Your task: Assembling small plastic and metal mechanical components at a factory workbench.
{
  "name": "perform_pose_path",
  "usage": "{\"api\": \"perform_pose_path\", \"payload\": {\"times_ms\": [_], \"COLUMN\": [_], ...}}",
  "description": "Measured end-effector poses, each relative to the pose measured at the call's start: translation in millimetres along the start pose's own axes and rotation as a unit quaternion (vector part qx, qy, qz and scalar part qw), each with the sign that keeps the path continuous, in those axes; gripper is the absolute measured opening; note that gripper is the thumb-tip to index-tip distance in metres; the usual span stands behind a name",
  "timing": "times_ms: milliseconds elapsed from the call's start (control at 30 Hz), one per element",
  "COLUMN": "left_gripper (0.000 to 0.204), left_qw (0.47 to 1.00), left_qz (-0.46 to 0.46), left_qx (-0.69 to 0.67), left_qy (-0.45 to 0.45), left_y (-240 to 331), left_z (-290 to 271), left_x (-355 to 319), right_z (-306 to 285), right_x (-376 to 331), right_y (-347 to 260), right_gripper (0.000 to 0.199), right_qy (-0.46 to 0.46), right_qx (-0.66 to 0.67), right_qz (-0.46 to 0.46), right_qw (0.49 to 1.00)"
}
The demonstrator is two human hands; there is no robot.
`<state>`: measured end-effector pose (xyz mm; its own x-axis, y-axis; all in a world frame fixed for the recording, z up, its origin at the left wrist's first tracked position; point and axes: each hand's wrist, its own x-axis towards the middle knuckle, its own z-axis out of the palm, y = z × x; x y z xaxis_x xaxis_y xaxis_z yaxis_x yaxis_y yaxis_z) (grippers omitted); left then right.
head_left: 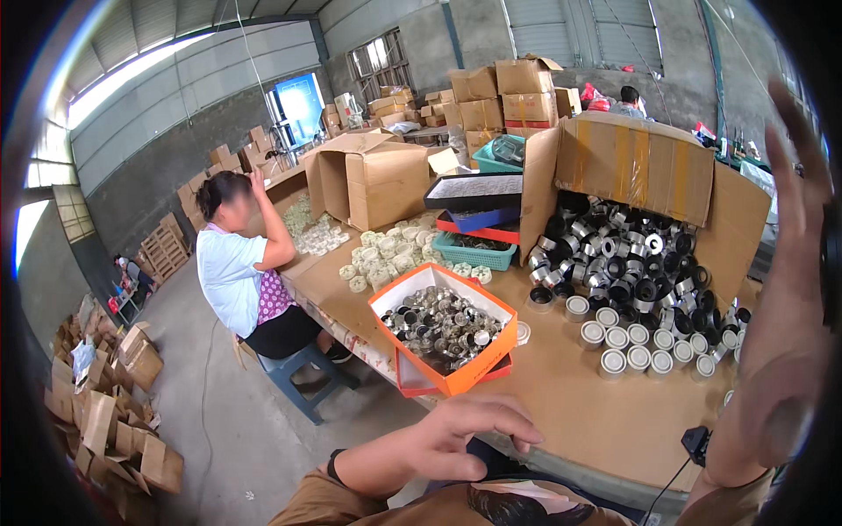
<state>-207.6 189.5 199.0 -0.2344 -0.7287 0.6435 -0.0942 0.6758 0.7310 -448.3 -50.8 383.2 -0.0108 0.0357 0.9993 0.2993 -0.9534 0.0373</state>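
Head view: my left hand (456, 438) rests low at the near bench (605, 412) edge, fingers loosely curled, holding nothing. My right hand (789, 289) is raised close to the camera at the right rim, fingers spread, also empty. Nearest to the left hand is the orange box (438, 373) of small metal caps (443, 329), just beyond my fingertips. Right of it, white-topped round tins (627, 337) stand in rows in front of a tipped cardboard carton (640, 167) spilling silver and black tins. Judgement: for picking caps, I'd keep the left hand steadying the orange box rim and drop the right hand down first; it's well above the bench now. A co-worker (237, 263) sits at the far left end on a stool.
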Motion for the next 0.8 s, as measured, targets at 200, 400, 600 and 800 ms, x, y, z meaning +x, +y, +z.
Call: {"api": "perform_pose_path", "payload": {"times_ms": [200, 400, 600, 800], "left_gripper": [0.046, 0.041, 0.057, 0.074], "left_qw": [0.998, 0.941, 0.872, 0.778], "left_qz": [-0.043, -0.284, -0.316, -0.369], "left_qx": [0.038, 0.176, 0.371, 0.509], "left_qy": [0.011, 0.048, -0.050, -0.003], "left_y": [-36.4, -104.3, -231.7, -355.9], "left_z": [-10.5, -1.3, -3.1, -24.2], "left_x": [-13.7, -0.7, 45.6, 108.3], "right_z": [19.3, -4.5, -34.9, -19.7], "right_x": [-111.9, -276.3, -385.6, -389.2], "right_y": [-18.7, 14.2, 53.5, 110.7], "right_gripper": [0.053, 0.037, 0.057, 0.070], "right_qy": [-0.331, -0.387, -0.500, -0.442], "right_qx": [0.103, 0.014, -0.206, -0.293], "right_qz": [0.063, 0.300, 0.353, 0.393], "right_qw": [0.936, 0.872, 0.764, 0.751]}}
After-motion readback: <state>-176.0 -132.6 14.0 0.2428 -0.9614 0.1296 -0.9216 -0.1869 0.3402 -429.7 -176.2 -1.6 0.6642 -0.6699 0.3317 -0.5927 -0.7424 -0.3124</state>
